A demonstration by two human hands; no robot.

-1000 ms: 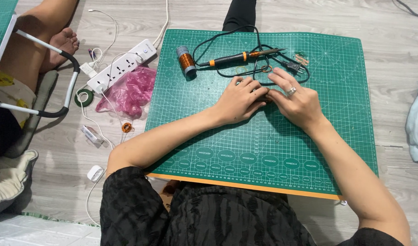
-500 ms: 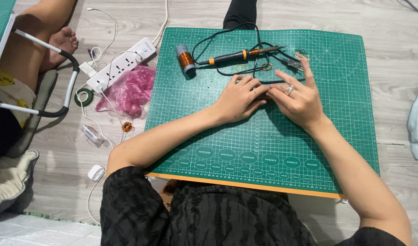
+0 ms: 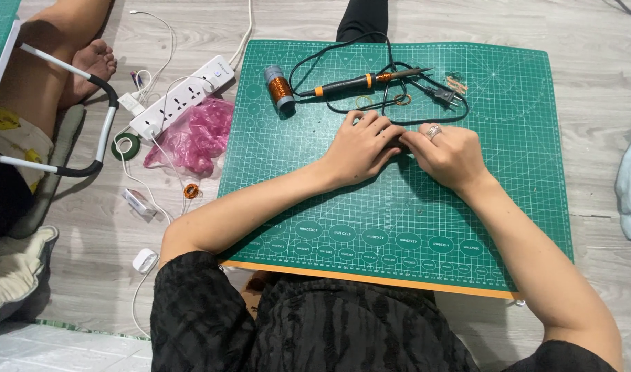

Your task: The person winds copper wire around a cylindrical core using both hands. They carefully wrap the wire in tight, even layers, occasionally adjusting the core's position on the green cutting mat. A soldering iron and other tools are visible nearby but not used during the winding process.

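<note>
Item: L hand [image 3: 360,145] & R hand [image 3: 447,153] w/ fingers curled, tips meeting on green cutting mat [image 3: 398,227], pinching sth too small to tell; soldering iron [image 3: 362,81] & copper wire spool [image 3: 279,88] just beyond hands, untouched—work looks early.

A cutting mat [image 3: 398,227] lies on the floor [image 3: 88,227]. Near its far edge lie a wire spool [image 3: 279,88] toward the far left corner, a soldering iron [image 3: 360,82] right of it, and a plug [image 3: 443,95] further right. Both hands, left [image 3: 360,146] and right [image 3: 449,155], rest mid-mat, fingertips meeting. Off the left edge, on the floor, lie a power strip [image 3: 181,96], a plastic bag [image 3: 191,138] and a tape roll [image 3: 125,146].
</note>
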